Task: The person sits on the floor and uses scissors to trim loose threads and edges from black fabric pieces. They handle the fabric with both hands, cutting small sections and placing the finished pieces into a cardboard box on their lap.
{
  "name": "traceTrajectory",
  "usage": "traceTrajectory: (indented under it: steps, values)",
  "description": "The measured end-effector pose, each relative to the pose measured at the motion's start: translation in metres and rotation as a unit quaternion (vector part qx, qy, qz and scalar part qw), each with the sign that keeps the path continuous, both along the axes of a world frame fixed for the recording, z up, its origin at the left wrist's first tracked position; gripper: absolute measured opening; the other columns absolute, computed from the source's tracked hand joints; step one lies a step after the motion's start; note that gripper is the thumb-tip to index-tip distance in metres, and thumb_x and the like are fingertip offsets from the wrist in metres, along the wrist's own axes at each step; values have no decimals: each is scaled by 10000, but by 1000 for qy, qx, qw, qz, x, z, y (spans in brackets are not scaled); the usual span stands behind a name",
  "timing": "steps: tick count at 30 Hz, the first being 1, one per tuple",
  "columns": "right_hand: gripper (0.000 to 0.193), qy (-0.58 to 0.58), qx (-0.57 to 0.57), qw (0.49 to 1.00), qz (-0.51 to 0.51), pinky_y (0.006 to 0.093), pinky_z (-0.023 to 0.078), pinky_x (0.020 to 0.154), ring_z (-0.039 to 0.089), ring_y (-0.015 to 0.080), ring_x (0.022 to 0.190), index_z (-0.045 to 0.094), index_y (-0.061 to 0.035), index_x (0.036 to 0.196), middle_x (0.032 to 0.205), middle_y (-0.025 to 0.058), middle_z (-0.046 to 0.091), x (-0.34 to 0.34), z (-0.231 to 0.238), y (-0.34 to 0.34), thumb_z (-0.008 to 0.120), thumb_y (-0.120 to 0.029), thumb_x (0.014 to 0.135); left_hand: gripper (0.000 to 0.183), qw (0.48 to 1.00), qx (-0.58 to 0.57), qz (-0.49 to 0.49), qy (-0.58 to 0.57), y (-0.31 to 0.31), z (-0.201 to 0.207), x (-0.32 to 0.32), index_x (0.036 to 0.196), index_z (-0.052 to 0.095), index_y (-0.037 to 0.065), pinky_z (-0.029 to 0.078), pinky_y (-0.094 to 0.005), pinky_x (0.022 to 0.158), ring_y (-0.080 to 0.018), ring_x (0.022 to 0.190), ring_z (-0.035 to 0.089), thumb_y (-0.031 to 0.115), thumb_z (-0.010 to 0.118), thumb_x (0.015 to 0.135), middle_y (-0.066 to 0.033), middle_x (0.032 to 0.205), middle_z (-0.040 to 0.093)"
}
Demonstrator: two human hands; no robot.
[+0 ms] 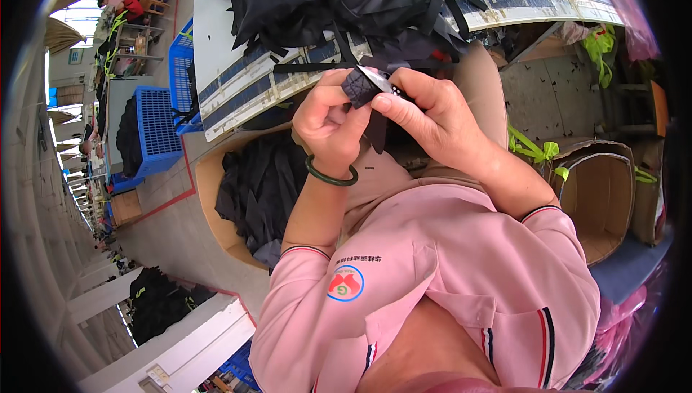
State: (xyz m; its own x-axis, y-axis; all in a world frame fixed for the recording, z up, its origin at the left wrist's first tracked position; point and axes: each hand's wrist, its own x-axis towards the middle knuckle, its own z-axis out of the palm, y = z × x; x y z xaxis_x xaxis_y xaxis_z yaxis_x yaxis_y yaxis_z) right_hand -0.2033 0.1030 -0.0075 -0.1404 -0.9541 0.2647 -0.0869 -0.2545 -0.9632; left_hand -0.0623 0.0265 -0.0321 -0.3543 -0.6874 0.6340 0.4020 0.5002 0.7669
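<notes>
Just above my lap, my left hand [328, 115] is closed around a dark, textured fabric piece [358, 90], pinched between thumb and fingers. A green bangle [331, 173] circles that wrist. My right hand [436, 108] grips a small cutting tool with a silver blade [378, 79] and a dark handle; its exact kind is partly hidden by the fingers. The blade lies against the fabric piece, and both thumbs are close together. Beyond the hands, a heap of black fabric pieces with straps [339, 4] covers part of the worn white table [216, 105].
Left of my knees, a cardboard box [209, 177] holds black fabric [259, 191]. Open cardboard boxes [598, 198] stand at the right, with green strips [533, 149] nearby. Blue plastic crates [160, 130] sit on the left. A table leg brace [533, 43] runs under the table.
</notes>
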Motion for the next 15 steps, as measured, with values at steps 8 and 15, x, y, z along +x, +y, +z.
traceTrajectory:
  steps: [8, 15]
  values:
    - [411, -39, 87, 991, 93, 258, 302, 471, 351, 53, 575, 583, 11, 784, 583, -25, 411, -26, 4, 4, 632, -386, 879, 177, 973, 193, -127, -1, -3, 9, 12, 881, 601, -8, 491, -322, 830, -201, 886, 630, -64, 664, 725, -146, 925, 660]
    - [423, 56, 72, 991, 102, 292, 319, 473, 357, 91, 542, 542, 1, 737, 557, 32, 401, -34, 2, 6, 660, -388, 853, 161, 953, 226, -202, -19, -8, 8, 12, 859, 608, -16, 490, -312, 810, -185, 849, 633, -32, 670, 711, -133, 899, 665]
